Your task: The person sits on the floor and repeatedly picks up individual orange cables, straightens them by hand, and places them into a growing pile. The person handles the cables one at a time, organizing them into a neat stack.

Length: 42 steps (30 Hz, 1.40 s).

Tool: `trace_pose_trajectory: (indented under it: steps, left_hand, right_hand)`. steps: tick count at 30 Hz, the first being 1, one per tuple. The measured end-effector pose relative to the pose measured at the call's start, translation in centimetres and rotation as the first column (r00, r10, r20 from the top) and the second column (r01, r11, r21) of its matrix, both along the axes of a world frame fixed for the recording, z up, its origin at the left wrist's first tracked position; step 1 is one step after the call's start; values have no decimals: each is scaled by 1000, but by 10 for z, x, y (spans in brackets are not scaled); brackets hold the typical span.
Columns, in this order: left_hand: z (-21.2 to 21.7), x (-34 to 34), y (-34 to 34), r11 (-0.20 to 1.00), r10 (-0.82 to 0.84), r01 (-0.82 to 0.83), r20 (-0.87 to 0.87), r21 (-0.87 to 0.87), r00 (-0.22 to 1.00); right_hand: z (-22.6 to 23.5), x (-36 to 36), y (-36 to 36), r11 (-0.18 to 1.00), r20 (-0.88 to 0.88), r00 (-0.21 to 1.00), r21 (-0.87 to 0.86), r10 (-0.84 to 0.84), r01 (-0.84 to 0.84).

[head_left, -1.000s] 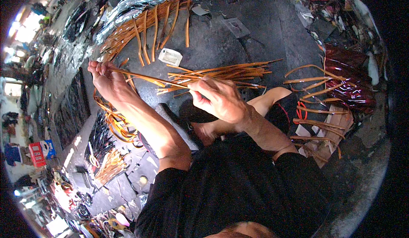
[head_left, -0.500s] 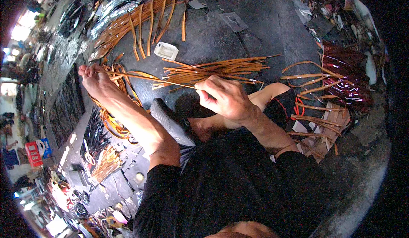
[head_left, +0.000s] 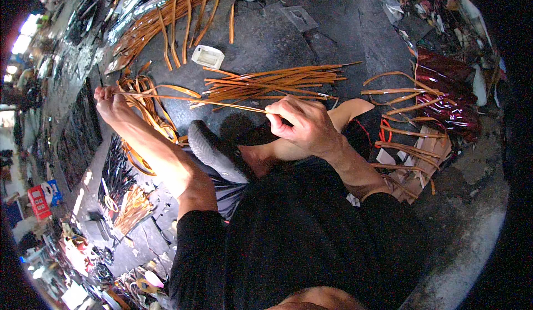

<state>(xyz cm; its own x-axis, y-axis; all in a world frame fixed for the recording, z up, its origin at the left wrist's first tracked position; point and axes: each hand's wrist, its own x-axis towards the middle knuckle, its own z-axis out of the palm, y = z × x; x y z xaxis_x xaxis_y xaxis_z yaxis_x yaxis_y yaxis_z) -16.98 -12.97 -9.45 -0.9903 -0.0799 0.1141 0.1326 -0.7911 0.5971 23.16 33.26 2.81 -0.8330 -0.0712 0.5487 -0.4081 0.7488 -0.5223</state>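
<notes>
A thin brown strip (head_left: 233, 106) is stretched nearly straight between my two hands above the floor. My left hand (head_left: 112, 103), far out to the left, is closed on its left end. My right hand (head_left: 302, 124), in front of my body, pinches the other end between thumb and bent fingers. Behind the strip lies a loose pile of similar brown strips (head_left: 277, 82), most of them pointing left to right. Beside my left forearm a tangled coil of brown strips (head_left: 147, 102) rests on the floor, partly covered by the arm.
A small white dish (head_left: 208, 57) stands behind the pile. More brown strips (head_left: 161, 18) fan out at the far left. To the right lie dark red shiny sheets (head_left: 447, 93) with bent brown strips. My foot in a grey sock (head_left: 216, 152) is between my arms.
My hands are slightly farther apart, the right one having moved rightward, with the strip still taut between them. The whole view has shifted a little, so the floor things appear farther left and up.
</notes>
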Motion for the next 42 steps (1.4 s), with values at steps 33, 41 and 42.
trace_pose_trajectory:
  steps: [33,41,42]
  left_hand:
    - [37,267,318,122,-730,-15,-100,-992,676]
    - [45,285,334,200,-760,-240,-305,-950,574]
    - [48,285,335,222,-763,-252,-329,-942,557]
  right_hand:
    - [-25,-5,60,982,228,958,118,-174,150]
    - [-21,0,64,910,209,965,409,-160,62]
    - [-27,-2,63,915,245,962,404,-118,9]
